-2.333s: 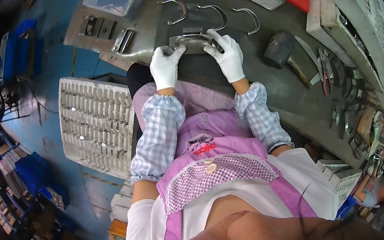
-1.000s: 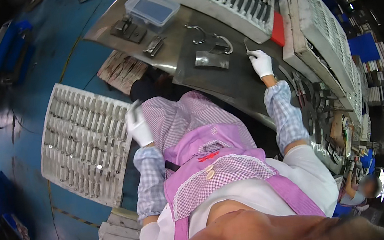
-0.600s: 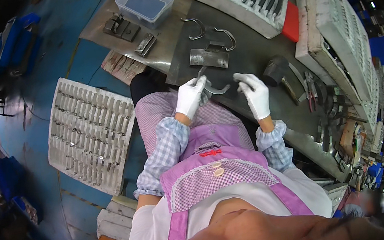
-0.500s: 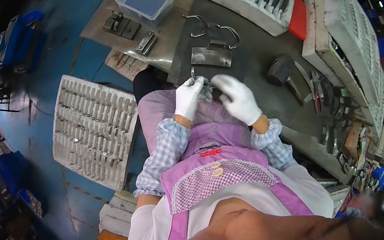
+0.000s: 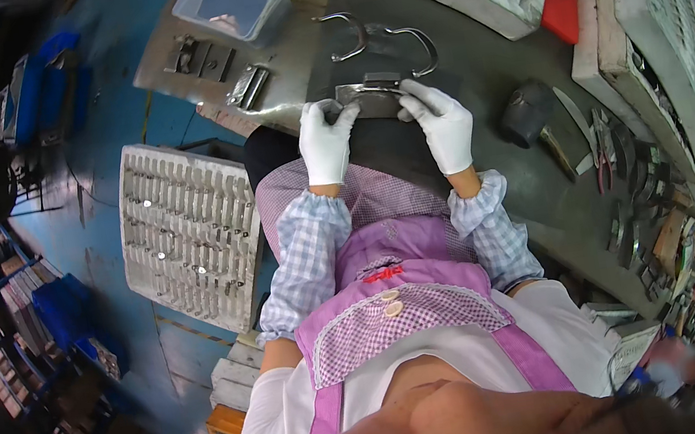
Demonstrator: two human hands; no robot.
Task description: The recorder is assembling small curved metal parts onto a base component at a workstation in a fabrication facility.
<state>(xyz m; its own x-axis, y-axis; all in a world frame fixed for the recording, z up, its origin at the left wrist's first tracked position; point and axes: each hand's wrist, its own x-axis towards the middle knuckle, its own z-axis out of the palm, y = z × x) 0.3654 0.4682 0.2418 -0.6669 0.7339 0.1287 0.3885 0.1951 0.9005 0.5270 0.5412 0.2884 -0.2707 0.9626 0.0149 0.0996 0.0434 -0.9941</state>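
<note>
Right, from where I sit on the head feed, both gloved hands are at the flat metal plate (image 5: pixel 374 107) on the dark surface (image 5: pixel 482 62), near its edge closest to the person. The left hand (image 5: pixel 325 141) has its thumb and fingers curled in at the plate's left end; the right hand (image 5: pixel 443 124) reaches over the right end with its fingers bent. I can't tell whether either is closed on a piece there, as the fingertips hide it. A small metal block (image 5: pixel 382 78) stands at the plate's far side, between the hands.

Just beyond I see two curved metal pieces (image 5: pixel 432 48) lying near each other. Over to the left are a small metal clamp (image 5: pixel 249 86), a metal fixture (image 5: pixel 205 60) and a clear plastic box (image 5: pixel 272 14). To the right I have a black mallet (image 5: pixel 527 114) and red-handled pliers (image 5: pixel 603 165). A pale tray (image 5: pixel 133 249) of metal parts sits left of the person's legs.
</note>
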